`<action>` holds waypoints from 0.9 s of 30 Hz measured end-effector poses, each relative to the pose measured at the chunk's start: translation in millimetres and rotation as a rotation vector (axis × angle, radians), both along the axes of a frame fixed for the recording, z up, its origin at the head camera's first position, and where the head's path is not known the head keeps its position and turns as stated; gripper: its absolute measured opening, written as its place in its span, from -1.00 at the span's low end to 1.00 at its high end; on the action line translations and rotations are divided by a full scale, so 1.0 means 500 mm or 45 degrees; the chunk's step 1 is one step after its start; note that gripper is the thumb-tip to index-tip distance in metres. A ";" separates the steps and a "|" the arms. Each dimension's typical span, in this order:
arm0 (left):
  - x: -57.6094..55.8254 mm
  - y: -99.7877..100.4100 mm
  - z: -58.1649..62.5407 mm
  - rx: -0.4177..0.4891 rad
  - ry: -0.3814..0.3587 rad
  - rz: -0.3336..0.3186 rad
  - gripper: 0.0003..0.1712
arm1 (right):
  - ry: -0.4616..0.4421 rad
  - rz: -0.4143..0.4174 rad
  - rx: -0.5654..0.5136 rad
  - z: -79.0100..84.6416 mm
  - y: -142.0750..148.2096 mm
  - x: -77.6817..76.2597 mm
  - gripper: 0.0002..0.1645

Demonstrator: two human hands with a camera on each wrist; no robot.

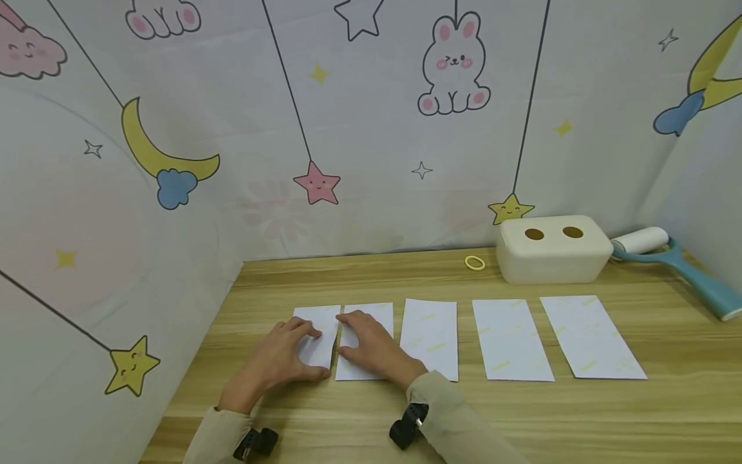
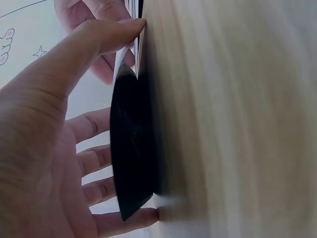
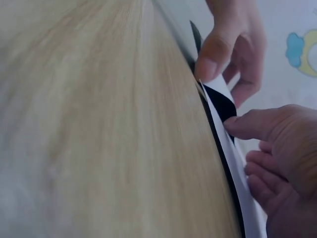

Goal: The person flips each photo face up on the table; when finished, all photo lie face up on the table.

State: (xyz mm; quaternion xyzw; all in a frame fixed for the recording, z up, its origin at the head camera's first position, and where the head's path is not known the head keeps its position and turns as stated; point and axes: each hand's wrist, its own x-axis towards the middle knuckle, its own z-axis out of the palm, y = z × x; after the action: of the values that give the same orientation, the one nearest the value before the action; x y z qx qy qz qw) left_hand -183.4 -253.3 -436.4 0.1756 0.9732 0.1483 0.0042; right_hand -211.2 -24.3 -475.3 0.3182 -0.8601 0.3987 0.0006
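Note:
Leftmost in a row of several white cards with faint yellow marks, one white card point(image 1: 320, 318) is bowed, its right edge raised. Its black underside point(image 2: 133, 134) shows in the left wrist view. My left hand point(image 1: 283, 353) holds this card, thumb at the near right corner and fingers spread over the top. Over the second white card point(image 1: 356, 369) lies my right hand point(image 1: 371, 343), thumb and index tips apart beside the bowed card's raised edge. In the right wrist view, the right thumb point(image 3: 247, 125) appears against the black underside; its exact contact is unclear.
More white cards lie to the right: a third point(image 1: 429, 335), a fourth point(image 1: 510, 341) and the far right one point(image 1: 591, 338). Behind them stand a cream box point(image 1: 553, 258) with two holes, a yellow ring point(image 1: 475, 263) and a blue-handled lint roller point(image 1: 690, 267). A printed cloth hangs behind the table.

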 end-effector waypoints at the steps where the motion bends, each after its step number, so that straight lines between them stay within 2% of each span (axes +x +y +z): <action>1: 0.000 0.000 0.000 0.000 0.004 0.000 -0.22 | 0.017 -0.004 0.003 -0.001 -0.002 0.000 -0.32; 10: 0.000 -0.001 0.001 -0.015 0.020 0.010 -0.20 | 0.216 -0.135 0.035 -0.017 -0.027 -0.001 -0.38; 18: -0.004 -0.007 0.007 0.060 -0.018 -0.033 -0.15 | 0.132 -0.165 0.009 -0.013 -0.029 0.000 -0.38; 23: -0.007 -0.017 0.013 0.127 -0.073 -0.049 -0.30 | 0.091 -0.176 -0.009 -0.010 -0.030 0.000 -0.38; 27: -0.007 -0.030 0.016 0.185 -0.116 -0.051 -0.54 | 0.067 -0.190 -0.035 -0.011 -0.034 -0.003 -0.40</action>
State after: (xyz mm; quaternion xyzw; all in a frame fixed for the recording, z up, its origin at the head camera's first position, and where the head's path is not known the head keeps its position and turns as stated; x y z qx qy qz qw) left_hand -186.8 -268.1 -428.2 0.1880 0.9550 0.2261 0.0386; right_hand -212.6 -41.3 -480.7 0.2636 -0.8755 0.4009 0.0573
